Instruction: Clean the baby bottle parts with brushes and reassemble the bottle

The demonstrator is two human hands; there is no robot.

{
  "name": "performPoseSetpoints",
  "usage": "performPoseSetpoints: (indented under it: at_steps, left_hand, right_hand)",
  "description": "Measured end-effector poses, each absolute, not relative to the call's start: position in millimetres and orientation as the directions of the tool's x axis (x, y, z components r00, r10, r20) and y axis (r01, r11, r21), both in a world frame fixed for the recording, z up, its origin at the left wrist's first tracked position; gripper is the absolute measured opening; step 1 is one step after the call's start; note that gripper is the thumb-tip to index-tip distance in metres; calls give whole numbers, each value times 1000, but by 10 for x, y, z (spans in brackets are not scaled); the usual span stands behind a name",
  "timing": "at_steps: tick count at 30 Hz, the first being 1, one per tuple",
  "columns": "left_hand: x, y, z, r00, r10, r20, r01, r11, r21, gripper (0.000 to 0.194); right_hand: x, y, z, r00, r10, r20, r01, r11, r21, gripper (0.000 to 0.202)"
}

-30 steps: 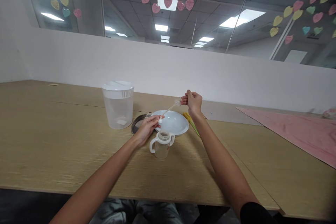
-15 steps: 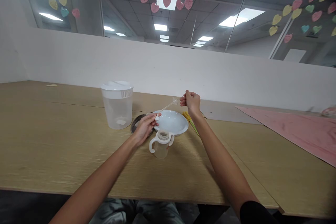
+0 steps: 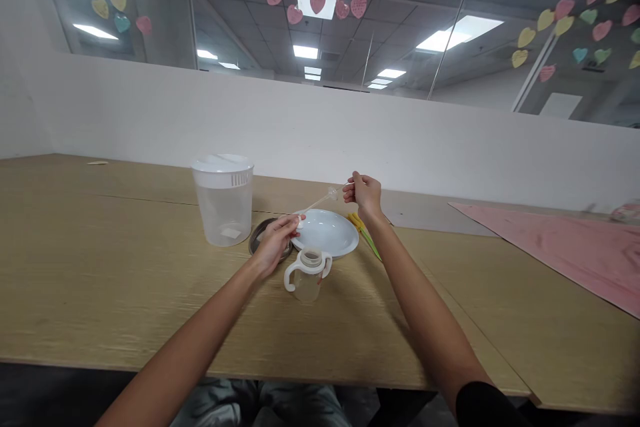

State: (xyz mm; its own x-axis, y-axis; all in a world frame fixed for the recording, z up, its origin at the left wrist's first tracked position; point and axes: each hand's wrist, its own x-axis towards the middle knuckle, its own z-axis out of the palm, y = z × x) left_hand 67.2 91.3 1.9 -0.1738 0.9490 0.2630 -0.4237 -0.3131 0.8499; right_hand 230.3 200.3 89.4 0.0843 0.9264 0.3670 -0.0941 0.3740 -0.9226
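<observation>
My left hand point(image 3: 279, 238) is closed on the white end of a sippy-cup straw point(image 3: 316, 203). The thin tube slants up and right to a clear, flared mouthpiece point(image 3: 333, 194). At that mouthpiece my right hand point(image 3: 364, 193) pinches a thin, wire-like rod point(image 3: 342, 186), too fine to make out fully; its tip meets the mouthpiece. Below my hands a clear sippy cup point(image 3: 306, 285) with two white handles stands upright, its top uncovered. Behind the cup sits a white oval bowl point(image 3: 327, 233), under the straw. A round metal dish point(image 3: 257, 238) lies partly hidden behind my left hand.
A tall translucent lidded bucket point(image 3: 223, 207) stands left of the dish. Yellow-and-green slender items point(image 3: 367, 236) lie right of the bowl. A pink cloth or mat point(image 3: 565, 243) covers the right of the wooden table point(image 3: 125, 280). A white wall point(image 3: 320, 133) rises behind.
My left fingers have shifted slightly on the straw's white end, covering more of it. Both hands stay in nearly the same place.
</observation>
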Motion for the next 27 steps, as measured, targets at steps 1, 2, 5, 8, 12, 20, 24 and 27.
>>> performPoseSetpoints:
  at_steps: [1,2,5,8,12,20,24,27]
  left_hand:
    - [674,917,11,-164,952,258,-425,-304,853,29]
    - [674,923,2,-151,955,256,-426,-297,855,28]
    - [665,942,-18,-115,955,273,-436,-295,850,25]
    - [655,949,-17,-114,949,294,-453,-313,835,21]
    - [663,924,-4,-109,948,298,-428,-315,847,19]
    - [720,857,49,-58,962,267,-411,-266,872,24]
    - [726,855,60,-45,965,258,-404,-254,879,25]
    - [722,857,51,-41,964,263,-402,-257,879,25]
  right_hand:
    - [2306,2011,893,81,928,363,-105,370,-923,23]
    - [2307,2018,891,78,930,359,-116,366,-923,23]
    - [2299,2024,883,73,934,351,-145,358,-923,23]
    - [2285,2015,877,60,936,346,-154,352,-923,23]
    - [2285,2020,876,53,935,352,-154,356,-922,23]
    - [2354,2084,907,72,918,391,-131,397,-908,24]
    - [2363,2057,939,85,913,399,-118,406,-906,23]
    - [2360,2033,955,94,911,402,-120,411,-904,24]
